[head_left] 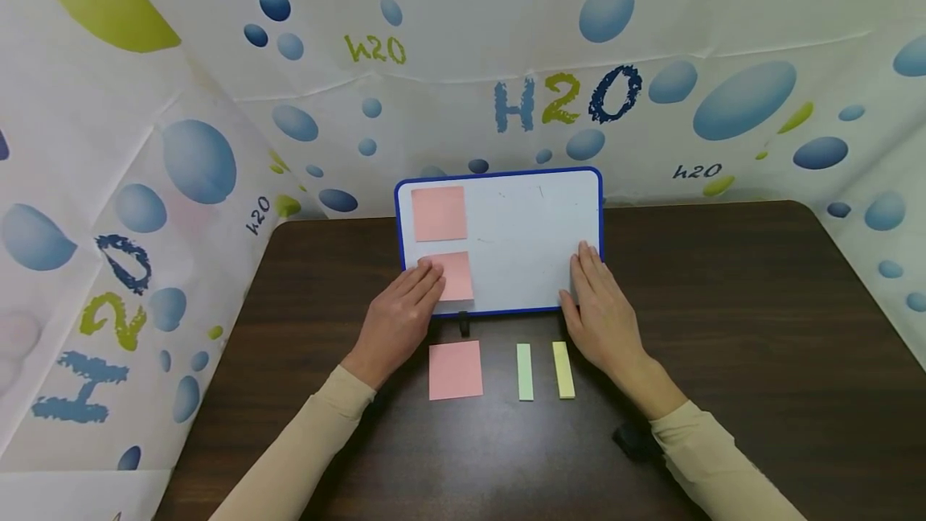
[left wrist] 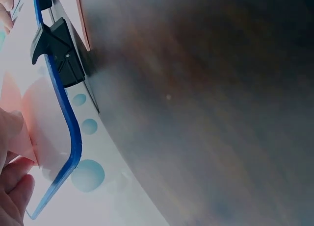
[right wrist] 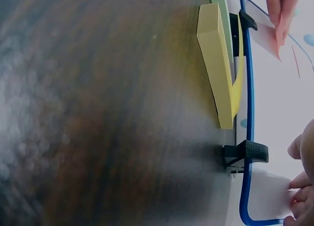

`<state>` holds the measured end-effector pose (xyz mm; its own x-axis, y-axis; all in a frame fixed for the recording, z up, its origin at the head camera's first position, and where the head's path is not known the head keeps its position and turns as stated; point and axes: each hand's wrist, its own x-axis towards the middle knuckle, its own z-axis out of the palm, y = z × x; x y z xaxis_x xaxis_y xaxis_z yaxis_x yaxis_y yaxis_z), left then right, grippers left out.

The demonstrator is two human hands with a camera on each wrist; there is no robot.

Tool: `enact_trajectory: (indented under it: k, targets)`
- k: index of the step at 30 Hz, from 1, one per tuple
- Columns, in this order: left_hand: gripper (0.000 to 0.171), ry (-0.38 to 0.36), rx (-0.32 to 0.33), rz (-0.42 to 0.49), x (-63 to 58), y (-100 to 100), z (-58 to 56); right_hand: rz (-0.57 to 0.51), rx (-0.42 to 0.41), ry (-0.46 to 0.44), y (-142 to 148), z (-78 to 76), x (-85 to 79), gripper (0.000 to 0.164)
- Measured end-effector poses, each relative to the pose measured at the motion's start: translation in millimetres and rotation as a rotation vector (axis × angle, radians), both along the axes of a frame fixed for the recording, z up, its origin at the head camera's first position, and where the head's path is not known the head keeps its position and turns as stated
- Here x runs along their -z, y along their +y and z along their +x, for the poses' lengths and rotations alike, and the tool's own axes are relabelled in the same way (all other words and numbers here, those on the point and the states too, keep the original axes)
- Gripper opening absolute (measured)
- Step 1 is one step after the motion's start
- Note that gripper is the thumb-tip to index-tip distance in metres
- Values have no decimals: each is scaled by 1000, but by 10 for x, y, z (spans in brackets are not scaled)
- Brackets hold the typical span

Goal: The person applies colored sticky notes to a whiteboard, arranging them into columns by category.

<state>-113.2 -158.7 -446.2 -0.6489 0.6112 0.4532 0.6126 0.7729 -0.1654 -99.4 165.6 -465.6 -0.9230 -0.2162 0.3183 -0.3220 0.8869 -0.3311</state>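
A small whiteboard (head_left: 535, 239) with a blue frame stands tilted up on black clip feet (left wrist: 66, 54). One pink sticky note (head_left: 440, 214) is at its upper left, and another pink sticky note (head_left: 457, 276) lies below it. My left hand (head_left: 401, 312) pinches this lower note by its left side; in the left wrist view thumb and fingers are on either side of the note's edge. My right hand (head_left: 604, 312) rests on the board's lower right part, its fingers extended along the right edge. Part of the lower note is hidden under the left fingers.
On the dark table (head_left: 723, 304) before the board lie a pink sticky pad (head_left: 455, 371), a green strip pad (head_left: 524, 372) and a yellow strip pad (head_left: 563, 371). A black object (head_left: 633, 441) is beside the right forearm. A printed curtain (head_left: 448, 22) hangs behind.
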Motion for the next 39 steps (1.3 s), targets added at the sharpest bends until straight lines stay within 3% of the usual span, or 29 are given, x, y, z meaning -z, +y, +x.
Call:
enact_trajectory:
  k: [7, 20, 39]
  targets:
    - [48, -26, 1, 8, 5, 9, 26, -1, 2, -24, 29, 8, -4, 61]
    - [49, -4, 14, 52, -1, 12, 15, 0, -6, -15, 54, -12, -17, 60]
    - [44, -109, -10, -13, -1, -3, 82, -2, -11, 0, 59, -27, 2, 59]
